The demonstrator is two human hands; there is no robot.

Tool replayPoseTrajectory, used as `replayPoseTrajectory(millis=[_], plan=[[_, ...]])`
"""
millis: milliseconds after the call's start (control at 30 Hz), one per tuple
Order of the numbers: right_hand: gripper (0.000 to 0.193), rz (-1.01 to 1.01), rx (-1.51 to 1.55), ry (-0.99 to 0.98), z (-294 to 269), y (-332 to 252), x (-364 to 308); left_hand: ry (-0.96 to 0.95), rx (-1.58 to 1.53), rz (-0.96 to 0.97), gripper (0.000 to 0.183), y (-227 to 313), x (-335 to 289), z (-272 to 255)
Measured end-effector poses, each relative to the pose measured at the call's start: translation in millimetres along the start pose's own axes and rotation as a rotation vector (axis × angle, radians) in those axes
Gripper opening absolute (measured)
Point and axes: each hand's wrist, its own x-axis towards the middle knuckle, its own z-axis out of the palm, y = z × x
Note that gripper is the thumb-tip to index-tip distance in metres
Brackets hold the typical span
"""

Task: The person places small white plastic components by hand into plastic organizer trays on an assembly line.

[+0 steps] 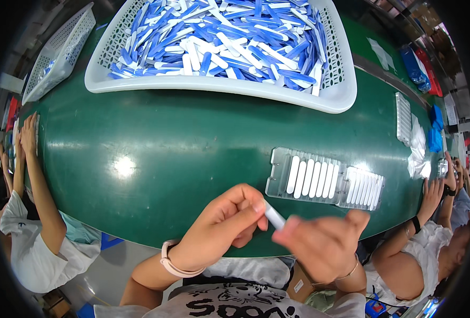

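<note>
Gleaming green conveyor belt (155,132) bearing white basket (219,85).

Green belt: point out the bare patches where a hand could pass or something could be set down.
The green belt is bare between the white basket of blue and white sticks and the left hand, leftward to a co-worker's forearm. It is crowded on the right: the clear slotted tray lies just above the right hand.
</note>
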Motion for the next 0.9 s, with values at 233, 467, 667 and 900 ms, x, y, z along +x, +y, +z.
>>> replayPoseTrajectory(millis=[233,467,667,900], plan=[[0.016,0.119,-0.236,-0.223,29,13,10,0.153,0.091,0.073,0.009,8,1,5],[0.02,0.148,-0.391,-0.339,26,-7,28,0.173,0.482,0.335,0.01,1,10,10],[0.028,0.222,-0.216,-0.307,9,-8,20,0.255,1.098,0.513,0.022,6,14,11],[0.037,0.216,-0.243,-0.229,4,7,-12,0.232,1.384,0.414,0.048,20,32,23]])
